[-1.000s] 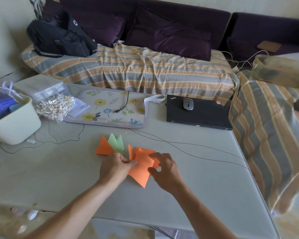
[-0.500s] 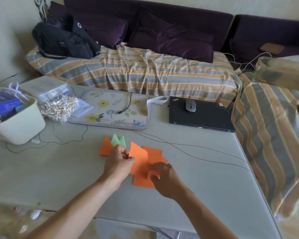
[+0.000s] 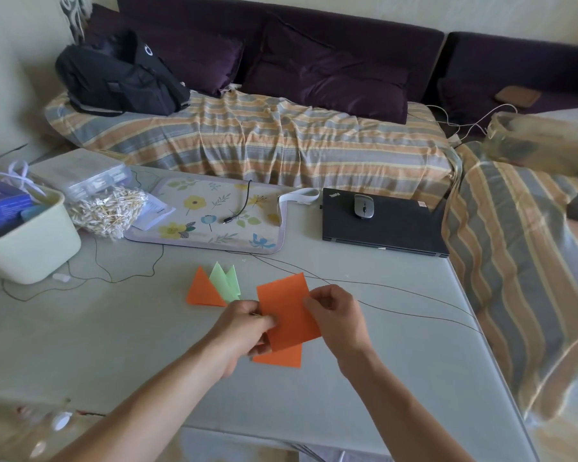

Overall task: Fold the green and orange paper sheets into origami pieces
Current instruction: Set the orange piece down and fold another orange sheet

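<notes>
Near the middle of the table [image 3: 364,378], toward its front edge, both hands hold an orange sheet [image 3: 286,308] that appears folded to a rectangle and tilted so one corner points toward the far edge. The left hand [image 3: 244,328] pinches the sheet's left edge with curled fingers and thumb; the right hand [image 3: 337,315] pinches its right edge the same way. Part of another orange paper [image 3: 279,357] shows below the held sheet, lying closer to the front edge; whether it is joined to the held sheet cannot be told. Just left of the hands, a folded orange triangle [image 3: 201,290] lies flat on the table, and a folded green piece [image 3: 226,281] with two points lies beside it, overlapping its right side. Thin dark cables [image 3: 397,310] run across the table behind the hands toward the right edge. At the far edge a flowered mat [image 3: 211,216] lies with a short cable on it, and to its right a closed black laptop [image 3: 387,228] carries a grey mouse [image 3: 363,206]. At the left edge stands a cream tub [image 3: 30,248] with boxes in it, and next to it a clear bag of cotton swabs [image 3: 109,210]. Behind the table is a sofa with a striped cover [image 3: 264,138] and a black backpack [image 3: 117,78].
</notes>
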{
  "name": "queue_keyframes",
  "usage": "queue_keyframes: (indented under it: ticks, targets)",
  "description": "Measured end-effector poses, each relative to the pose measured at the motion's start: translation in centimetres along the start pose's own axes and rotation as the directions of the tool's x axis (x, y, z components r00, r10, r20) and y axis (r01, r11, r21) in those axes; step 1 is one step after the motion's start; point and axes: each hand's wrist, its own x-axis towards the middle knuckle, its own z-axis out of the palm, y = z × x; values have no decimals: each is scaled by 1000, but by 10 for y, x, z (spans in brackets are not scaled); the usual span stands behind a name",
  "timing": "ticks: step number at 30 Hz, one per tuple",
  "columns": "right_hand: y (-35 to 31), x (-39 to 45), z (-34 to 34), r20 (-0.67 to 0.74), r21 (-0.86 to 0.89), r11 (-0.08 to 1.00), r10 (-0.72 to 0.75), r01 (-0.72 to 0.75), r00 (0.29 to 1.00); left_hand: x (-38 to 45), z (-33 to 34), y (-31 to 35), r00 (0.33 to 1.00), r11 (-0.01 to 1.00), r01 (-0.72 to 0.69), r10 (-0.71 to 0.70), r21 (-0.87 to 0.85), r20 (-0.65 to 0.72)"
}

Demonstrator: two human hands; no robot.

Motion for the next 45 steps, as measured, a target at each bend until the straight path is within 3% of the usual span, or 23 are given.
queue_keyframes:
  ticks: [7,11,15,19,25,32,37,45]
  targets:
    - [6,-5,-9,39,-80,992,-93,96,995,8,4,-5,965,989,-149,149,16,-217]
    - [4,-10,-10,127,-168,955,-225,245,966,4,4,-2,900,962,-220,264,160,-347]
    - [8,-10,-5,194,-196,908,-334,370,922,4,6,-1,893,916,-304,370,261,-258]
    - [11,-10,-5,243,-218,857,-417,468,876,-1,8,4,905,908,-303,369,291,-210]
    - [10,-11,-4,236,-243,849,-418,470,877,-7,8,11,930,905,-253,325,342,-172]
    - [11,-8,-7,32,-310,889,-345,338,938,1,8,3,917,903,-272,348,333,-194]
    - [10,-6,-10,19,-261,935,-243,240,970,4,6,-4,920,910,-270,340,315,-194]
    - [14,-4,-8,25,-324,892,-325,315,945,2,9,-2,899,879,-307,393,364,-190]
